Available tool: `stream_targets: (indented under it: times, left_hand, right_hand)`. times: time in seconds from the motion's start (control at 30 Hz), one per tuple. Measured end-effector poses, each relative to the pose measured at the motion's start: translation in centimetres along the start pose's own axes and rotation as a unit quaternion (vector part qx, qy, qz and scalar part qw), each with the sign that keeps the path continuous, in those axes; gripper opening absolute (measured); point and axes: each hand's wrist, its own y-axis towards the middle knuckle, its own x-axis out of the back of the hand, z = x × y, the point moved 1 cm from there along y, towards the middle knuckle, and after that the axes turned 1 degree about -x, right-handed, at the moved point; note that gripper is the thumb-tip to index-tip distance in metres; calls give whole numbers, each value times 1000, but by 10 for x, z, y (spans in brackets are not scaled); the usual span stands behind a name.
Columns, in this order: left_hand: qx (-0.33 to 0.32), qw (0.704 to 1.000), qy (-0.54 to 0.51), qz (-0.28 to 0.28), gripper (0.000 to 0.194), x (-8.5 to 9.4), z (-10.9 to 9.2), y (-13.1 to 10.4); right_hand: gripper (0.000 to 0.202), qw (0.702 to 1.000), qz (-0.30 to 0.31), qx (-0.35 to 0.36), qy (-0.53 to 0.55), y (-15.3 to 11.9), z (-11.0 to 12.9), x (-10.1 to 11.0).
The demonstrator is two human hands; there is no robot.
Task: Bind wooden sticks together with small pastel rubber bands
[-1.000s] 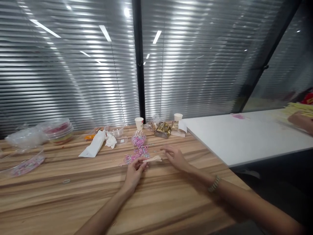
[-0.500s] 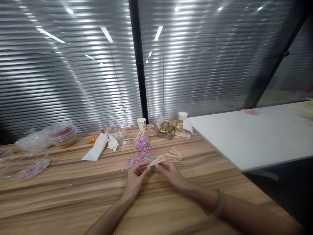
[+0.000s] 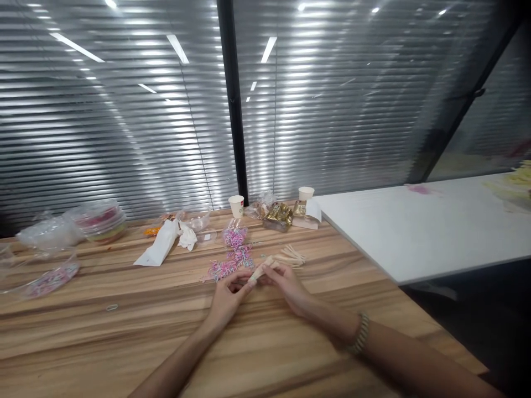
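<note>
Both hands meet over the wooden table (image 3: 290, 342), pinching one pale beige bundle of strands (image 3: 262, 271). My left hand (image 3: 228, 296) holds its near-left tip between thumb and fingers. Closed around its middle, a little to the right, is my right hand (image 3: 288, 284). Loose pale strands (image 3: 292, 256) fan out just beyond the right hand; whether they join the held piece I cannot tell. Behind my left hand lies a pile of small pink, white and blue pieces (image 3: 224, 269), spilling from a clear bag (image 3: 235, 235).
Along the back stand two paper cups (image 3: 236, 207), gold wrappers (image 3: 279, 215), a white paper sleeve (image 3: 160, 244) and crumpled tissue (image 3: 187, 237). Stacked clear tubs (image 3: 99, 221) and a tray of coloured pieces (image 3: 52, 281) sit left. A small clip-like loop (image 3: 112, 307) lies nearer. A white table (image 3: 415, 232) adjoins right.
The view has shifted slightly, so the table items sit a little higher and further left. Both hands keep hold of the beige bundle, which now angles more steeply between them.
</note>
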Motion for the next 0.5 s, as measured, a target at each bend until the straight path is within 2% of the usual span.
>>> stream_targets:
  times: [0.23, 0.5]
  left_hand:
    - [-17, 1000, 7, 24, 30, 0, 3, 2]
    - [-51, 995, 54, 61, 32, -4, 4, -1]
  right_hand:
    - [64, 997, -8, 18, -80, 0, -4, 2]
    - [69, 1000, 11, 11, 8, 0, -1, 0]
